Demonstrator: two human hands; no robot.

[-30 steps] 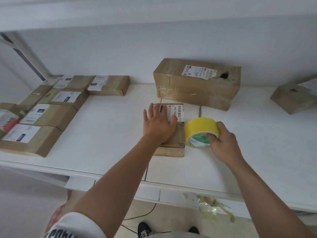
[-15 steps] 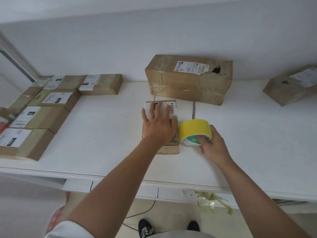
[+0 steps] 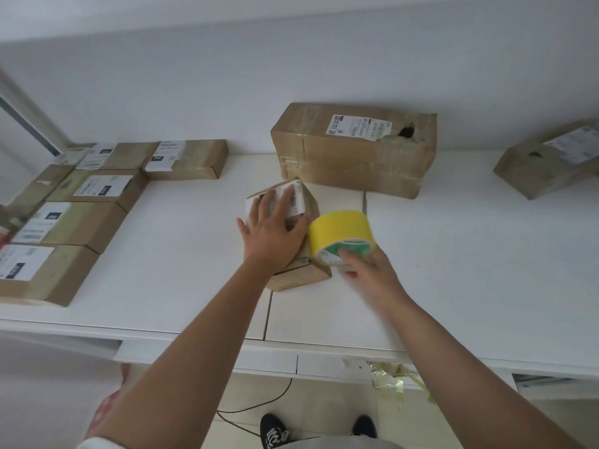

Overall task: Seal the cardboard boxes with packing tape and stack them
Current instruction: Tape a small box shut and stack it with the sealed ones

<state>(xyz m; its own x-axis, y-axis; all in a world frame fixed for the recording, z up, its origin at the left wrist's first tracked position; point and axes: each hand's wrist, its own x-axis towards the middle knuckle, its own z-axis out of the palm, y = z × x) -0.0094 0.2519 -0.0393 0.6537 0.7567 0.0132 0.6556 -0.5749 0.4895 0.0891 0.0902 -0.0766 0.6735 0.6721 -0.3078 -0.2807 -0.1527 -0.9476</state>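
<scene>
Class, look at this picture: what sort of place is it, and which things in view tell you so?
Probably a small parcel-packing station: labelled cardboard boxes in rows on a white table, and a yellow tape roll.

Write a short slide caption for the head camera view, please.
Left hand presses a small cardboard box on the white table while right hand holds yellow tape roll beside it.

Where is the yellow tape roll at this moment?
In the head view, the yellow tape roll is near the centre, held by the right hand, beside the small box.
</scene>
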